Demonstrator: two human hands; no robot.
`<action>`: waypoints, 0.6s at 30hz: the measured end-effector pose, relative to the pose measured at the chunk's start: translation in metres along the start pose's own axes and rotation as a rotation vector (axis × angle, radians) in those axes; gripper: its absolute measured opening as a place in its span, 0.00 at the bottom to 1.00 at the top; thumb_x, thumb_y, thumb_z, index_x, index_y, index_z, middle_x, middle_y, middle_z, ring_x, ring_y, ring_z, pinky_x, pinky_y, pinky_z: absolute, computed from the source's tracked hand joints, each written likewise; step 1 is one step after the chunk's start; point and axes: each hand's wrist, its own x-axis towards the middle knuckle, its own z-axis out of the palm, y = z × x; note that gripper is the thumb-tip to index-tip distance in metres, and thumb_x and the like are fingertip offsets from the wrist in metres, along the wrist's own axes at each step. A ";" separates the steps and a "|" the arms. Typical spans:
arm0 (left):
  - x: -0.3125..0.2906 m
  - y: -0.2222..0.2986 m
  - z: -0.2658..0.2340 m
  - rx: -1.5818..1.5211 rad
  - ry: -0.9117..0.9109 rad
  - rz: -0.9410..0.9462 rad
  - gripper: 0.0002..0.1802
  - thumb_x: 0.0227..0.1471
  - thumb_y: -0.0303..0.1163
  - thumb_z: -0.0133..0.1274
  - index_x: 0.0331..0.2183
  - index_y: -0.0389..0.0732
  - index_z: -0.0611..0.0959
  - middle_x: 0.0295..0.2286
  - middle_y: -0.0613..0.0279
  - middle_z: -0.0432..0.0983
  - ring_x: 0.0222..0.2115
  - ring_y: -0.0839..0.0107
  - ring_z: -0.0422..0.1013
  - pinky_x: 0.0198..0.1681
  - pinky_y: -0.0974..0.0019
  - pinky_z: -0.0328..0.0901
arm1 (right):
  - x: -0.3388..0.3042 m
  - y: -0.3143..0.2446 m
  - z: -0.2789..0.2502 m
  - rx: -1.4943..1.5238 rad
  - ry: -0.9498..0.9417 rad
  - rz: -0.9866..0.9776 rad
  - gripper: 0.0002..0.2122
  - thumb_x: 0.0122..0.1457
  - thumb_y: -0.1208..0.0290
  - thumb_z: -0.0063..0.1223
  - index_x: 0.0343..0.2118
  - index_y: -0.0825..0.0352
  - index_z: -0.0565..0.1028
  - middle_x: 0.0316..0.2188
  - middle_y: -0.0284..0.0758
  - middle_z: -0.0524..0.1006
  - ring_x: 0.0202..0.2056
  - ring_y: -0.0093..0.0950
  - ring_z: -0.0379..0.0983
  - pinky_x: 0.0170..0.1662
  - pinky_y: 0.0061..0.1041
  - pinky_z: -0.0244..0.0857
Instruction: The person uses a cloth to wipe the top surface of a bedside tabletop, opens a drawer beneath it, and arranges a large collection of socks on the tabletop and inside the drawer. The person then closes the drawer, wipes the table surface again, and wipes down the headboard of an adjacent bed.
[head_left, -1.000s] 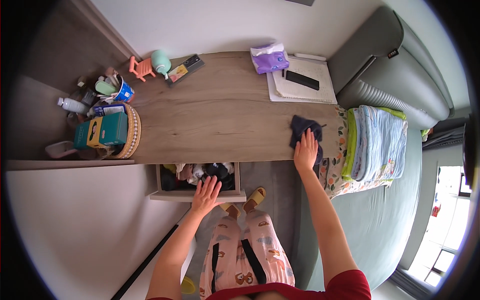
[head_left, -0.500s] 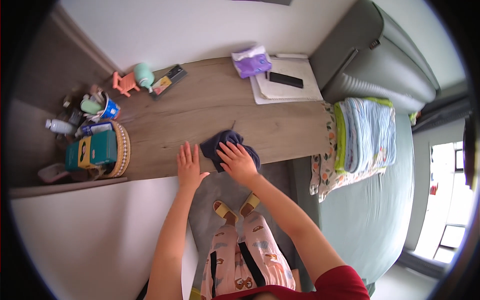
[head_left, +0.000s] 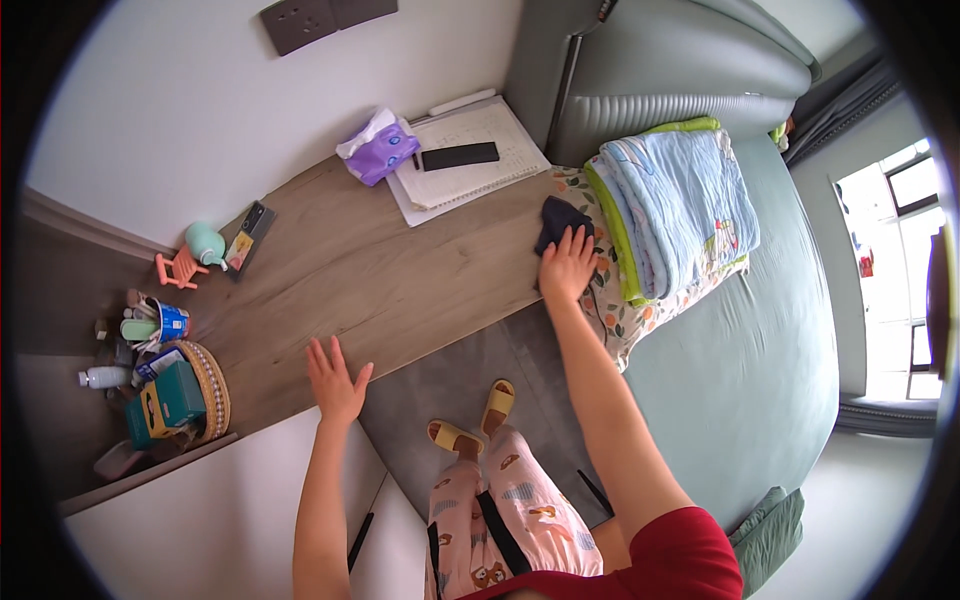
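Observation:
A dark navy cloth (head_left: 562, 222) lies bunched at the right end of the wooden desktop, by the patterned pillow. My right hand (head_left: 568, 266) rests on the cloth, fingers stretched out and pressing it down; part of the cloth is hidden beneath. Over the desk's front edge, well to the left, is my left hand (head_left: 338, 380). Its fingers are spread and nothing is in it.
At the back are a purple tissue pack (head_left: 380, 150) and a notebook (head_left: 480, 165) bearing a black phone (head_left: 458, 157). A woven basket (head_left: 218, 400) and a blue cup (head_left: 172, 320) stand left. Folded blankets (head_left: 680, 210) lie on the bed at right.
My right hand has slid the cloth rightward along the desk to its end by the pillow. My left hand has shifted slightly left. The view has turned and moved right.

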 end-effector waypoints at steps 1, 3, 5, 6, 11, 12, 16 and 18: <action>0.010 0.018 0.004 -0.075 0.017 0.058 0.43 0.47 0.52 0.51 0.56 0.35 0.56 0.56 0.39 0.46 0.57 0.43 0.45 0.57 0.45 0.44 | -0.004 -0.007 0.005 -0.062 0.019 0.073 0.23 0.56 0.60 0.40 0.54 0.66 0.63 0.57 0.42 0.57 0.59 0.41 0.50 0.59 0.42 0.43; 0.031 0.045 0.005 -0.130 0.032 0.124 0.40 0.48 0.52 0.49 0.55 0.35 0.59 0.56 0.40 0.49 0.57 0.45 0.47 0.57 0.46 0.45 | -0.026 -0.030 0.000 0.042 0.011 -0.002 0.23 0.56 0.61 0.41 0.53 0.68 0.63 0.57 0.44 0.57 0.58 0.43 0.50 0.59 0.42 0.43; 0.059 0.081 0.010 -0.186 0.109 0.261 0.37 0.50 0.50 0.48 0.53 0.35 0.62 0.55 0.43 0.51 0.56 0.47 0.49 0.56 0.48 0.47 | -0.056 -0.041 -0.013 0.146 -0.049 -0.054 0.23 0.57 0.63 0.41 0.54 0.70 0.61 0.58 0.45 0.55 0.59 0.44 0.47 0.60 0.41 0.42; 0.074 0.096 0.011 -0.186 0.110 0.273 0.37 0.50 0.50 0.48 0.53 0.35 0.62 0.55 0.43 0.51 0.56 0.47 0.49 0.56 0.48 0.47 | -0.069 -0.042 -0.017 0.191 -0.042 -0.009 0.24 0.56 0.63 0.42 0.54 0.70 0.61 0.58 0.45 0.54 0.60 0.44 0.47 0.59 0.42 0.42; 0.113 0.128 0.029 -0.141 0.201 0.271 0.35 0.50 0.46 0.48 0.54 0.36 0.61 0.56 0.45 0.51 0.56 0.49 0.49 0.56 0.49 0.48 | -0.066 -0.037 -0.019 0.264 -0.069 0.093 0.24 0.58 0.63 0.41 0.55 0.71 0.59 0.59 0.47 0.52 0.60 0.46 0.45 0.60 0.42 0.40; 0.112 0.128 0.029 -0.134 0.184 0.272 0.35 0.50 0.45 0.49 0.54 0.36 0.61 0.56 0.45 0.50 0.56 0.49 0.49 0.56 0.48 0.48 | -0.052 -0.030 -0.020 0.203 -0.088 0.094 0.23 0.58 0.63 0.40 0.55 0.70 0.59 0.59 0.45 0.53 0.60 0.44 0.46 0.60 0.42 0.40; 0.113 0.135 0.025 -0.159 0.166 0.300 0.33 0.51 0.43 0.47 0.54 0.36 0.61 0.56 0.45 0.50 0.56 0.48 0.49 0.57 0.50 0.47 | 0.004 0.018 -0.002 0.156 0.015 0.050 0.21 0.56 0.65 0.43 0.52 0.68 0.63 0.55 0.41 0.61 0.54 0.39 0.56 0.54 0.40 0.51; 0.116 0.138 0.024 -0.161 0.162 0.302 0.33 0.51 0.43 0.47 0.54 0.36 0.61 0.56 0.45 0.50 0.56 0.48 0.49 0.57 0.50 0.47 | 0.029 0.037 0.003 0.350 -0.047 0.183 0.18 0.56 0.66 0.43 0.48 0.69 0.67 0.45 0.43 0.70 0.43 0.41 0.67 0.44 0.36 0.61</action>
